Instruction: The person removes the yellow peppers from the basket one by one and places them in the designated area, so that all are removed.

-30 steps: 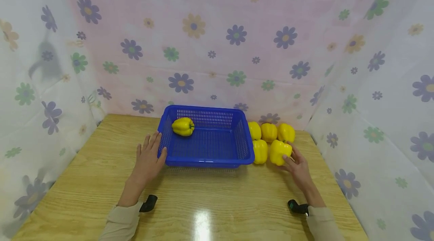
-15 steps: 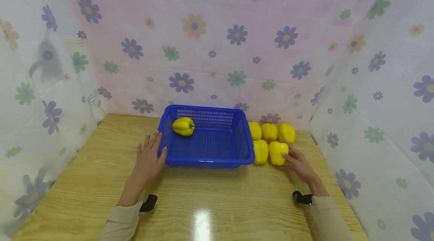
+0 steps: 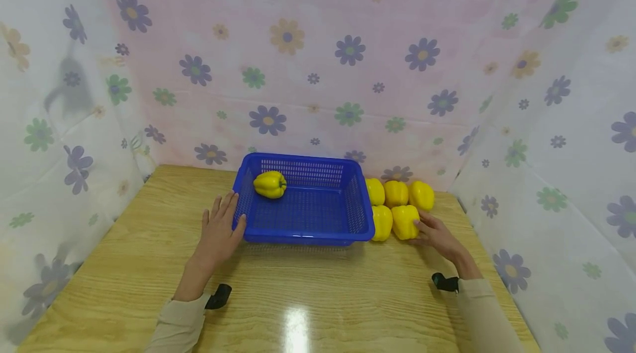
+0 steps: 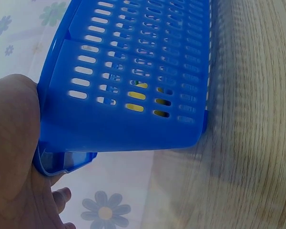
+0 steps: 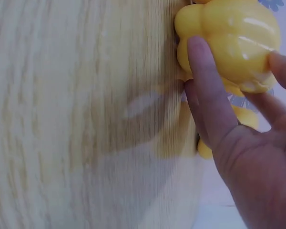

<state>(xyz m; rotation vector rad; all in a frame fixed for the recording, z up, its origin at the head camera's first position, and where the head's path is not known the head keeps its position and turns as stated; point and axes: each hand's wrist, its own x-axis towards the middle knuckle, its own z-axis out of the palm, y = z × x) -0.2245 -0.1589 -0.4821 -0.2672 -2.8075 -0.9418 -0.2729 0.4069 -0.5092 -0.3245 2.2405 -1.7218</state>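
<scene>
A blue plastic basket (image 3: 300, 238) stands on the table, with one yellow bell pepper (image 3: 268, 185) lying in its back left part. My left hand (image 3: 215, 240) rests against the basket's left rim, fingers extended; the left wrist view has the palm along that rim (image 4: 50, 62). Several more yellow peppers stand in two rows just right of the basket. At the front row's right end is a pepper (image 3: 405, 222) touched on its right side by my right hand (image 3: 439, 238). In the right wrist view, fairly straight fingers (image 5: 212, 86) touch this pepper (image 5: 229, 36) without wrapping round it.
The wooden table (image 3: 318, 292) extends in front of the basket. Behind the back-row peppers (image 3: 396, 194) hangs a flower-patterned cloth (image 3: 318, 54), which also encloses both sides. Dark wrist-camera mounts (image 3: 218, 296) stick out from both wrists.
The front right pepper has shifted slightly left, up against its neighbour. My right hand's fingers have loosened from around it to its right side. The left hand stays put.
</scene>
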